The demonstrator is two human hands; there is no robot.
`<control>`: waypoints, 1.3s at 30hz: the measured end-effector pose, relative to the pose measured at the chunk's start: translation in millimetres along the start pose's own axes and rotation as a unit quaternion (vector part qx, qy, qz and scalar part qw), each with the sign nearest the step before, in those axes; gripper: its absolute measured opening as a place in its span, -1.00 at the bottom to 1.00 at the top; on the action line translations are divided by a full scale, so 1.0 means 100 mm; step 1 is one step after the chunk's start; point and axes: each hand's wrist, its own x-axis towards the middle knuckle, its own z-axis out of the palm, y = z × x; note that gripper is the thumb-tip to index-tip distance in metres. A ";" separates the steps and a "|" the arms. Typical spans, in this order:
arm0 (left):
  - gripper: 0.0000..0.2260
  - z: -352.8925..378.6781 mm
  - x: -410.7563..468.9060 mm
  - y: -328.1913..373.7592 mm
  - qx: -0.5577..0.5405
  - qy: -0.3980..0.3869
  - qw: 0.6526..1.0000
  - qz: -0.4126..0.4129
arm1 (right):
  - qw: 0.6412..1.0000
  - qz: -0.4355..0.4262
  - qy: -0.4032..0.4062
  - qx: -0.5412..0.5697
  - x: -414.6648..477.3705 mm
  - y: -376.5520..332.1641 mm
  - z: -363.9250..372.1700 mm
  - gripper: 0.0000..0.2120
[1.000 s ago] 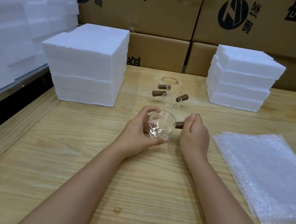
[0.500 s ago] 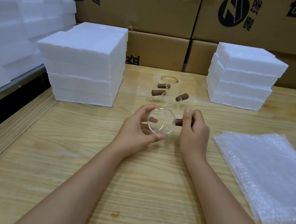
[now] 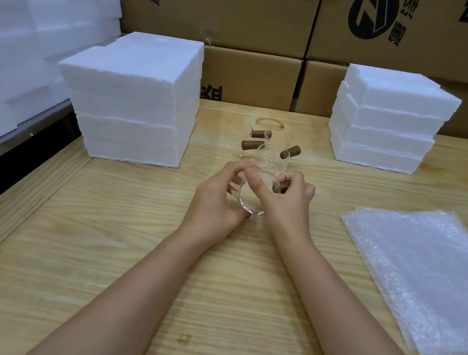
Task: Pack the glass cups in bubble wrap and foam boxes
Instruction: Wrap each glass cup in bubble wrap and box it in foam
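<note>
The stack of foam boxes (image 3: 134, 100) stands far left on the tabletop (image 3: 123, 251). At centre, your left grip (image 3: 217, 199) curls round the glass cup (image 3: 248, 202), tipped so a round end faces you. Your right grip (image 3: 286, 204) pinches its brown handle (image 3: 279, 188), which points right. The bubble wrap sheets (image 3: 424, 281) lie well apart on the right, nearer your right grip.

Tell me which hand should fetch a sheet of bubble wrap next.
Right, probably. The bubble wrap lies nearer the right hand, while the left hand grips the cup and could hold it alone.
</note>
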 end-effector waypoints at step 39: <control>-0.43 -0.01 0.03 -0.01 -0.035 -0.006 0.999 -0.017 | 0.998 0.035 -0.019 0.049 0.05 -0.05 -0.08 -0.58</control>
